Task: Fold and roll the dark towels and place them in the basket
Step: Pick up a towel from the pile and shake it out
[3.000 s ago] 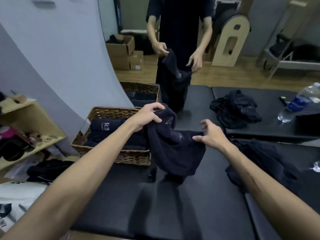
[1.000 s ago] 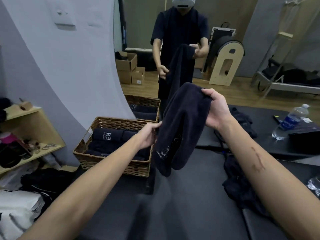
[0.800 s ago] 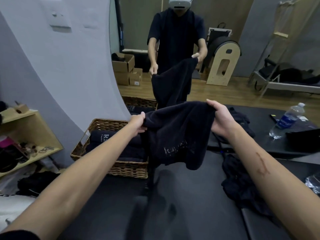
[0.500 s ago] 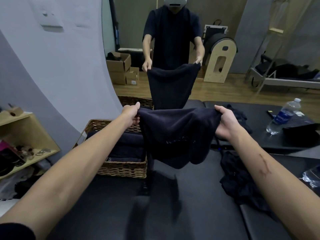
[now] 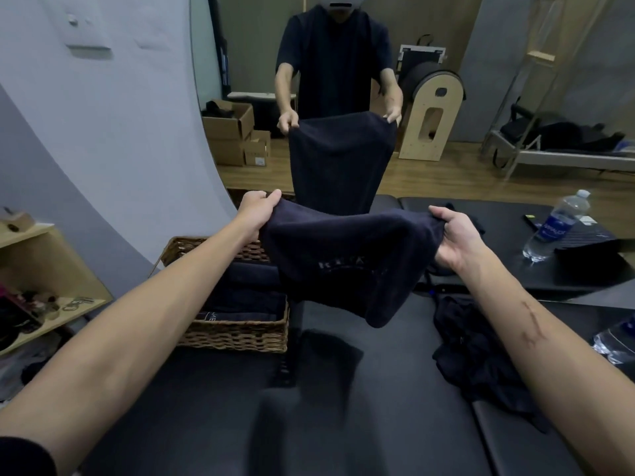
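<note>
Item: dark towel [image 5: 347,266], held in the air in front of us, above the black padded table [image 5: 213,424] and just right of the wicker basket [image 5: 237,334].

Hold: our left hand [image 5: 256,213] pinches the towel's far-left top corner; our right hand [image 5: 453,238] pinches the right top corner. Both are closed on cloth, well apart, with the top edge drawn between them.

Axis: the stretched edge runs left to right, with the left end a little higher and farther. The rest hangs down toward us, sagging lowest near the right of centre. It does not appear to touch the table, though dark cloth over a dark surface makes this hard to judge.

Bearing on the next move: we judge the fold calls for laying the towel flat on the bare table below and near us. The left hand is nearer the basket, which already holds rolled towels [image 5: 240,290].

Other stock: crumpled dark towels [image 5: 477,359] lie on the table at right, under the right forearm.
</note>
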